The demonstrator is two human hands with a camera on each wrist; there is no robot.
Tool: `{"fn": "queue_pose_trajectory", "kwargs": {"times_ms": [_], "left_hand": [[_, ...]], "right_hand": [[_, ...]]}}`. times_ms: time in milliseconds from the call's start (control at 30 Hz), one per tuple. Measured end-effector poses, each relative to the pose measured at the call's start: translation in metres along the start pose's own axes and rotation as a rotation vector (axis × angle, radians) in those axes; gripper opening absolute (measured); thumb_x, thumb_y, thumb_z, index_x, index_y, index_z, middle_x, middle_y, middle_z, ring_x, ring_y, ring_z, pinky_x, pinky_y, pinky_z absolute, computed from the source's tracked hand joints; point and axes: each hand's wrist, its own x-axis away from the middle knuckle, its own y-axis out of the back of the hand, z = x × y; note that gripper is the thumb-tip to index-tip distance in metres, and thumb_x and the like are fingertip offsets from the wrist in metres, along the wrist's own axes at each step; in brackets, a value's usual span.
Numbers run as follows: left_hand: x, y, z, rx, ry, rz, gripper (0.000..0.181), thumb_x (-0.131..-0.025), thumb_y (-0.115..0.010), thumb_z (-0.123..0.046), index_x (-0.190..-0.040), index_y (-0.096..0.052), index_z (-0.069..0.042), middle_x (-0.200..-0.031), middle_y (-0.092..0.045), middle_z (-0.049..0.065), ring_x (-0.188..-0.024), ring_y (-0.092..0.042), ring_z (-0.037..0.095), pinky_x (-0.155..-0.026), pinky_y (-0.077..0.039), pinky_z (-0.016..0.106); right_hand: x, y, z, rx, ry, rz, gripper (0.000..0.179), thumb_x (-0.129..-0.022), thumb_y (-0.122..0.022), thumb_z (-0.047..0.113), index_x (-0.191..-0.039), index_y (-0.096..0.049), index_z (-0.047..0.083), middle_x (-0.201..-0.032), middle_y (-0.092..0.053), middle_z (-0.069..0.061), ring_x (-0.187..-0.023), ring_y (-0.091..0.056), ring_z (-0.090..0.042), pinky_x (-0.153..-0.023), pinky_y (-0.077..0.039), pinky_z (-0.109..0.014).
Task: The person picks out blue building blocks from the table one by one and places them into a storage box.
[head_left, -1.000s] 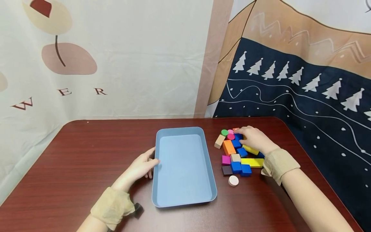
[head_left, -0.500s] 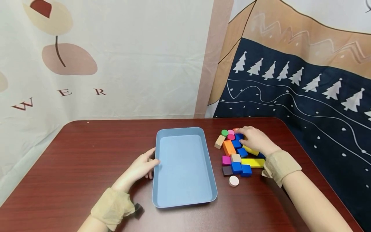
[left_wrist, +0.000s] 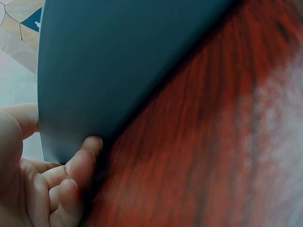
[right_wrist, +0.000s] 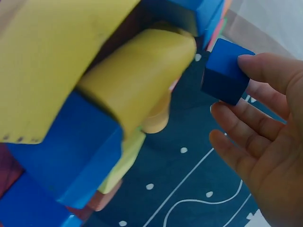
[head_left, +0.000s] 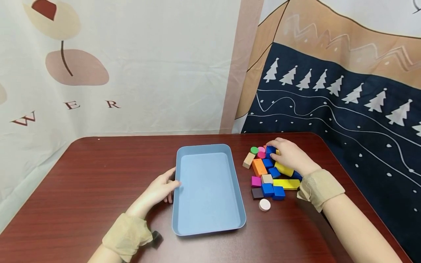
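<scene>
My left hand [head_left: 161,188] grips the left rim of a shallow light-blue tray [head_left: 241,197], thumb over the edge. In the left wrist view its fingers [left_wrist: 80,165] curl against the tray's outer wall [left_wrist: 109,61]. At the far side of a heap of wooden blocks, my right hand [head_left: 292,155] pinches a blue cube [right_wrist: 227,71] between thumb and fingers. The right wrist view shows this cube apart from the pile. Close by lie a yellow cylinder [right_wrist: 142,71] and another blue block [right_wrist: 71,142]. The tray holds nothing.
Several blocks lie right of the tray, among them an orange block [head_left: 259,167], a flat yellow bar [head_left: 286,184], a green disc [head_left: 254,150] and a dark block [head_left: 257,193]. A white disc [head_left: 264,205] lies nearest the front. Printed cloth [head_left: 164,73] hangs behind the table.
My right hand has risen slightly at the back of the heap, bringing the blue cube up between its fingers. The left hand and tray stay in place.
</scene>
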Motion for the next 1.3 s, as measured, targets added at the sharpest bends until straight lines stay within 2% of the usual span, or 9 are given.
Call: {"fn": "queue_pose_trajectory", "kwargs": {"times_ms": [167, 400, 767, 933, 1167, 1300], "left_hand": [[0.0, -0.001, 0.0, -0.001, 0.012, -0.003, 0.068, -0.089, -0.057, -0.017, -0.149, -0.028, -0.004, -0.057, -0.057, 0.007, -0.043, -0.056, 0.025, -0.043, -0.046, 0.033], [0.0, -0.002, -0.001, -0.001, 0.013, -0.001, 0.068, -0.09, -0.057, -0.017, -0.149, -0.028, -0.004, -0.055, -0.056, 0.007, -0.043, -0.056, 0.025, -0.043, -0.046, 0.033], [0.0, -0.002, -0.001, 0.004, 0.005, 0.003, 0.068, -0.089, -0.057, -0.017, -0.149, -0.028, -0.003, -0.056, -0.057, 0.007, -0.043, -0.056, 0.025, -0.043, -0.046, 0.033], [0.0, -0.001, -0.002, 0.007, 0.002, 0.007, 0.068, -0.09, -0.057, -0.017, -0.149, -0.027, -0.003, -0.056, -0.057, 0.007, -0.042, -0.055, 0.024, -0.043, -0.046, 0.033], [0.002, 0.002, -0.003, 0.024, -0.015, 0.009, 0.069, -0.09, -0.058, -0.018, -0.149, -0.028, -0.002, -0.055, -0.056, 0.007, -0.042, -0.055, 0.025, -0.042, -0.046, 0.034], [0.002, 0.002, -0.004, 0.019, -0.006, 0.007, 0.069, -0.09, -0.058, -0.018, -0.149, -0.028, -0.003, -0.056, -0.056, 0.007, -0.043, -0.055, 0.024, -0.042, -0.046, 0.033]], "right_hand": [[0.003, 0.005, 0.011, -0.017, 0.023, -0.02, 0.041, -0.09, -0.065, 0.013, -0.128, -0.057, 0.001, -0.122, -0.055, -0.021, -0.109, -0.054, -0.035, -0.092, -0.044, -0.055], [0.003, 0.006, 0.029, -0.033, 0.096, -0.055, 0.041, -0.09, -0.066, 0.012, -0.128, -0.057, 0.0, -0.121, -0.057, -0.019, -0.106, -0.056, -0.032, -0.089, -0.048, -0.05], [-0.001, 0.011, 0.06, -0.047, 0.157, -0.085, 0.043, -0.089, -0.067, 0.015, -0.129, -0.057, 0.003, -0.126, -0.055, -0.018, -0.111, -0.055, -0.033, -0.092, -0.046, -0.05], [-0.003, 0.011, 0.075, -0.053, 0.197, -0.103, 0.043, -0.089, -0.068, 0.016, -0.129, -0.058, 0.004, -0.121, -0.057, -0.015, -0.106, -0.057, -0.028, -0.09, -0.049, -0.045], [-0.008, 0.009, 0.099, -0.111, 0.255, -0.115, 0.041, -0.088, -0.069, 0.014, -0.127, -0.06, 0.005, -0.113, -0.058, -0.01, -0.088, -0.06, -0.02, -0.081, -0.053, -0.035], [-0.014, 0.006, 0.111, -0.133, 0.303, -0.124, 0.04, -0.088, -0.069, 0.013, -0.126, -0.061, 0.005, -0.111, -0.059, -0.009, -0.091, -0.059, -0.02, -0.083, -0.052, -0.034]]}}
